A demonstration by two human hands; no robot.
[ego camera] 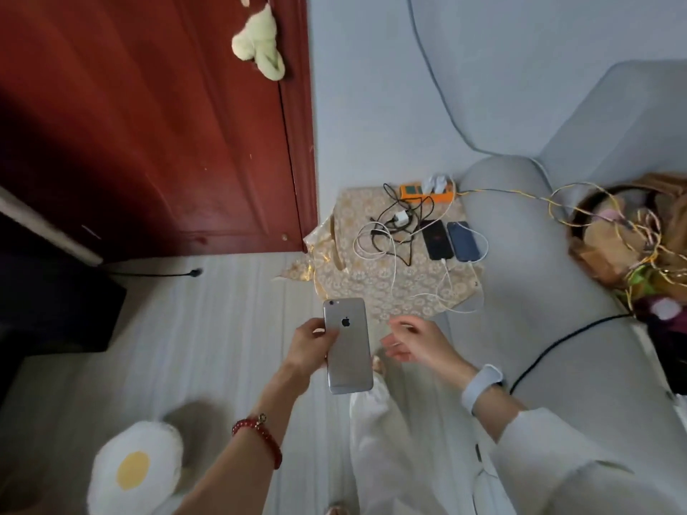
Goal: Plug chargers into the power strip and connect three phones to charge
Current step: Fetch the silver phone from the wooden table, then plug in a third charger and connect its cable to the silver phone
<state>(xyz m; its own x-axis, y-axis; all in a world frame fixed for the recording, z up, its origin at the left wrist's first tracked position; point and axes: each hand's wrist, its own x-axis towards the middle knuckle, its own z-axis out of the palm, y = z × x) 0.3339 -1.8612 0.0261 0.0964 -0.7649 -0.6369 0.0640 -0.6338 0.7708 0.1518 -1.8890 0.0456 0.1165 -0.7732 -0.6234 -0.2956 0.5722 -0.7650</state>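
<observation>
My left hand [310, 345] holds a silver phone [347, 345], back side up, above the floor. My right hand [418, 343] hovers just right of it, fingers apart and blurred, holding nothing that I can make out. On a patterned cloth [375, 291] ahead lie a black phone [438, 239] and a blue phone [463, 241], each with a white cable at its near end. An orange power strip [427, 192] at the cloth's far edge carries white chargers [438, 182]. A loose white charger [401, 217] rests among tangled black and white cables [386, 243].
A red wooden door [156, 124] stands to the left. A grey sofa [557, 291] on the right holds a basket [632, 239] of cords. An egg-shaped cushion [134, 466] lies on the striped floor at lower left. Dark furniture [48, 291] fills the left edge.
</observation>
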